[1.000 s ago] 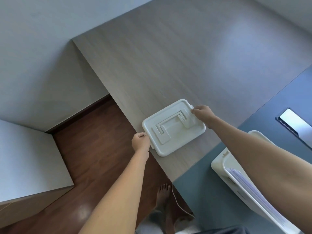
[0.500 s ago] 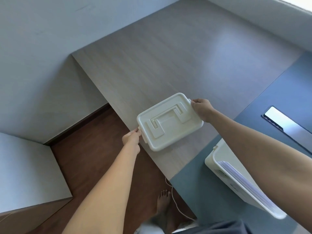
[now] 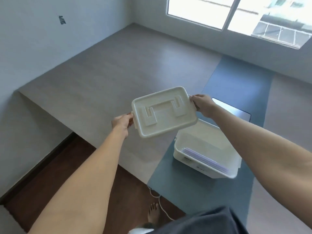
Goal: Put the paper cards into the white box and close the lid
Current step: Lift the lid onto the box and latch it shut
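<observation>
I hold the white lid [image 3: 163, 113] with its flat handle up in the air, tilted, just left of and above the open white box [image 3: 205, 163]. My left hand [image 3: 121, 121] pinches the lid's left end and my right hand [image 3: 201, 103] grips its right end. The box stands on a blue mat [image 3: 233, 92] with its top uncovered. A stack of pale purple paper cards [image 3: 205, 156] leans inside along the box's near wall. The lid's right corner overlaps the box's far left corner in the view.
The mat lies on a raised grey wooden platform [image 3: 118, 70] whose near edge drops to a dark brown floor [image 3: 55, 174]. A shiny flat device [image 3: 233, 109] lies on the mat behind the box. A white cable [image 3: 160, 205] and a bare foot [image 3: 153, 213] are below.
The lid has been lifted off the platform and carried right toward the box, held by both hands. The view has swung up, bringing the whole box and a window into sight.
</observation>
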Motion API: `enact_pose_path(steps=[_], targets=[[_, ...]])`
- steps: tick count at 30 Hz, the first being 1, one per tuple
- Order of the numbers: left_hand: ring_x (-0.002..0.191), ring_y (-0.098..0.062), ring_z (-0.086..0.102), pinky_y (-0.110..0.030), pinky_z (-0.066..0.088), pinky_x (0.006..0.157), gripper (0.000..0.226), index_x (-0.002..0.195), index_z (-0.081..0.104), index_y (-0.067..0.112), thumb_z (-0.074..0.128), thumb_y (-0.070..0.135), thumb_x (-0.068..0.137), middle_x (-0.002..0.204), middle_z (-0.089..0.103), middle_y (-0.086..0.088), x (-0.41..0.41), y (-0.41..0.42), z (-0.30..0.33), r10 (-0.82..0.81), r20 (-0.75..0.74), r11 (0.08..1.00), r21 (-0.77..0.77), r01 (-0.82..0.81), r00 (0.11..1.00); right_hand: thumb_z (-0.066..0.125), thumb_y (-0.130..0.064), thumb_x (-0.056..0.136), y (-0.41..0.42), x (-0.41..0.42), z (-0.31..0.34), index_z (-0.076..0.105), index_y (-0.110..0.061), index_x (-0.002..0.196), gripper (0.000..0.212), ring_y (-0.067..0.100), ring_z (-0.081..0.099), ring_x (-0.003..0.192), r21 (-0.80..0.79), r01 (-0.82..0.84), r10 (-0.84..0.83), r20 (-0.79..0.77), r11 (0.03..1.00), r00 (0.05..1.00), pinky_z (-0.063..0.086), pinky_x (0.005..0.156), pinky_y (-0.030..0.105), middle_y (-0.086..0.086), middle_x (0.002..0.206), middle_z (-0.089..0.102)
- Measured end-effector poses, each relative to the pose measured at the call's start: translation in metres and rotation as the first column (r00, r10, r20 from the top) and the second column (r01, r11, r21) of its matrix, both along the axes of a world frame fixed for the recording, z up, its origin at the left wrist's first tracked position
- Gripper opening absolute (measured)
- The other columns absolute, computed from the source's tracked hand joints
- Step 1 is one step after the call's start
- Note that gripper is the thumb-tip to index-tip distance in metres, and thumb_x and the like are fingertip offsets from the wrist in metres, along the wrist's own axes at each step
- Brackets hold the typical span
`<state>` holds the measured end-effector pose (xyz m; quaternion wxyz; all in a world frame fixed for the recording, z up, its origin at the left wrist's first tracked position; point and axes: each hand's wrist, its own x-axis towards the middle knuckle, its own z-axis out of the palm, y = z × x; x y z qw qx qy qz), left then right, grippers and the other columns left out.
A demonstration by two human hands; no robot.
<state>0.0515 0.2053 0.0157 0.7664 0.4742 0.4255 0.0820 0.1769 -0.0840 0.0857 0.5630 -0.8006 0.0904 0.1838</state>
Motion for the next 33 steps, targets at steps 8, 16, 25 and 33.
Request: enact_pose_path(steps=[8,16,25,33], targets=[[0.051,-0.008,0.069,-0.02,0.056,0.052,0.011,0.08,0.068,0.003,0.068,-0.007,0.083,0.057,0.071,0.001,0.04,-0.08,0.017,-0.313,0.059,0.949,0.062,0.309,0.948,0.066,-0.017,0.093,-0.114,-0.044,-0.001,0.063,-0.011,0.071,0.023,0.017,0.052,0.059,0.024,0.295,-0.295,-0.005,0.955,0.956,0.053,0.066,0.03,0.004,0.068,0.056],[0.068,-0.018,0.069,-0.023,0.059,0.065,0.006,0.085,0.069,0.001,0.07,-0.005,0.083,0.081,0.071,-0.01,0.057,-0.151,0.026,-0.516,0.049,0.852,0.131,0.507,0.855,0.066,-0.02,0.095,-0.194,-0.098,-0.006,0.066,-0.01,0.077,0.02,0.02,0.064,0.065,0.053,0.463,-0.462,-0.032,0.885,0.886,0.053,0.056,0.027,0.006,0.079,0.068],[0.072,-0.021,0.07,-0.032,0.058,0.083,0.007,0.084,0.069,0.003,0.072,-0.004,0.082,0.084,0.072,-0.011,0.056,-0.175,0.023,-0.605,-0.004,0.782,0.184,0.595,0.796,0.068,-0.02,0.093,-0.22,-0.129,-0.017,0.069,-0.004,0.107,0.022,0.021,0.069,0.07,0.096,0.519,-0.513,-0.08,0.849,0.855,0.057,0.053,0.025,0.012,0.096,0.073],[0.07,-0.018,0.068,-0.035,0.055,0.09,0.01,0.08,0.068,0.006,0.072,-0.002,0.084,0.086,0.071,-0.01,0.041,-0.158,0.009,-0.616,-0.077,0.748,0.255,0.613,0.784,0.076,-0.024,0.088,-0.213,-0.14,-0.043,0.073,0.004,0.103,0.032,0.025,0.072,0.075,0.003,0.445,-0.442,-0.109,0.896,0.89,0.06,0.069,0.032,0.017,0.098,0.077]])
